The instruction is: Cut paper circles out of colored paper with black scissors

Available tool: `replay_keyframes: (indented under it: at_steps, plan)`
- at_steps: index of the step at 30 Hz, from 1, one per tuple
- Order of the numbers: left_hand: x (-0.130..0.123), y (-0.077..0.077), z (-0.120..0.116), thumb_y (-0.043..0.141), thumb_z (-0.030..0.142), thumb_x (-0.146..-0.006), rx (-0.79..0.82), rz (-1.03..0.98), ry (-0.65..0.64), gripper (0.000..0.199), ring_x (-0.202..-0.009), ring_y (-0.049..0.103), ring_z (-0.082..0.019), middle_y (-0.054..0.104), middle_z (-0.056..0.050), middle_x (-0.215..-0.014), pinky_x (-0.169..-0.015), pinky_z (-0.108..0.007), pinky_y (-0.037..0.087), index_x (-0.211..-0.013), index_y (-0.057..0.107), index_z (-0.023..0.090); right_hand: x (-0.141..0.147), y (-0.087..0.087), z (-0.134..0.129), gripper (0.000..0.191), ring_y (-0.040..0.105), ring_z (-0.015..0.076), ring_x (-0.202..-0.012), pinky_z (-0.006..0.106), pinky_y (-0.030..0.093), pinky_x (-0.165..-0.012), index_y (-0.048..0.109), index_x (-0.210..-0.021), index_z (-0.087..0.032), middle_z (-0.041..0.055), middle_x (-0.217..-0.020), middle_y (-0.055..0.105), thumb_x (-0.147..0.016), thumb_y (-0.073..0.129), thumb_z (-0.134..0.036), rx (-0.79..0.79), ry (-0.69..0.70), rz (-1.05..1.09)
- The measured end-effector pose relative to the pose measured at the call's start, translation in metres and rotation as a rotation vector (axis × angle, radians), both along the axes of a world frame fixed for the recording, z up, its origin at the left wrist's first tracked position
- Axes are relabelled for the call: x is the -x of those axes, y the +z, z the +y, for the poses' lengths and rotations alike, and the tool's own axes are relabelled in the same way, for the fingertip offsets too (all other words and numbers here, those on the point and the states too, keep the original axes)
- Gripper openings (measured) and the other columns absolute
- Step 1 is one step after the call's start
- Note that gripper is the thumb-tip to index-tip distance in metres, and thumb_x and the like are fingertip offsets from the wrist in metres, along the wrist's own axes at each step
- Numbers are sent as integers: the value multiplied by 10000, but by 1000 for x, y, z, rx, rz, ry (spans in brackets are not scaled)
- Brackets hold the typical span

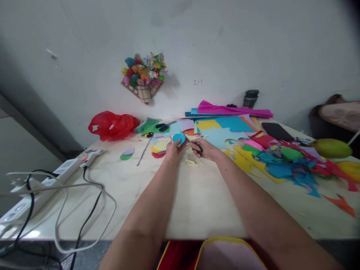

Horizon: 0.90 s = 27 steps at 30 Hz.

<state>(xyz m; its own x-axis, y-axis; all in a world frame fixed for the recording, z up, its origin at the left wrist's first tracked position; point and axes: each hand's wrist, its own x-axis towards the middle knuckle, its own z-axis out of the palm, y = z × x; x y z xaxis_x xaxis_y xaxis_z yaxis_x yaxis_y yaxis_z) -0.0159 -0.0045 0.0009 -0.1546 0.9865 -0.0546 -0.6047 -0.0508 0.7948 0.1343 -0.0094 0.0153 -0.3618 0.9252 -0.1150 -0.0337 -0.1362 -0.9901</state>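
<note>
A round blue piece of paper (178, 138) is pinched in my left hand (173, 150), thumb on its face. My right hand (206, 149) closes round the black handles of a pair of scissors (198, 148), whose blades point up and left beside the blue disc. Whether the blades touch the paper I cannot tell. Pale yellow paper scraps (192, 162) lie on the table under my hands. Just left of my left hand are overlapping yellow and red paper circles (159, 149). Further left rest a purple circle (128, 151) and a green circle (125, 156).
A second pair of scissors (165, 126) lies behind my hands, near a red plastic bag (112, 125). Coloured sheets (225, 125) stack at the back. Cut scraps (289, 161) heap on the right, beside a dark phone-like slab (277, 131). A power strip (45, 187) and cables occupy the left.
</note>
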Motion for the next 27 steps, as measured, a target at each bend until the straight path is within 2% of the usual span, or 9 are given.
replay_keyframes:
  at_steps: [6,13,19,25,27]
  plan:
    - [-1,2,-1,636,93,-714,19,19,11,135,-786,725,-230,713,-77,-785,-796,-349,576,-844,646,129,1,1,-1,209,400,89,-343,200,257,-330,507,-751,-206,-71,-438,421,-829,611,-369,2,-4,-12]
    - [-1,2,-1,629,83,-714,12,15,18,123,-689,712,-199,707,-75,-736,-764,-325,573,-833,637,114,2,6,-9,201,383,78,-339,195,236,-326,518,-760,-192,-60,-445,460,-815,629,-350,-9,-10,-34]
    - [-1,-5,2,683,143,-682,-18,20,26,165,-856,725,-256,717,-73,-758,-829,-376,563,-841,636,146,3,8,-11,181,388,82,-339,190,255,-329,527,-773,-193,-64,-436,450,-817,624,-340,-7,-35,-42]
    - [-1,-7,0,669,125,-728,-36,11,11,89,-825,715,-240,721,-77,-739,-874,-383,534,-815,653,128,3,12,-15,184,397,77,-329,185,237,-320,536,-792,-189,-54,-449,480,-833,600,-356,4,-15,-74]
    - [-1,-8,0,705,158,-708,-44,19,8,118,-831,715,-242,721,-75,-743,-869,-381,534,-811,653,136,3,14,-17,177,405,74,-328,179,234,-318,535,-803,-188,-51,-463,500,-838,591,-352,-1,-10,-81]
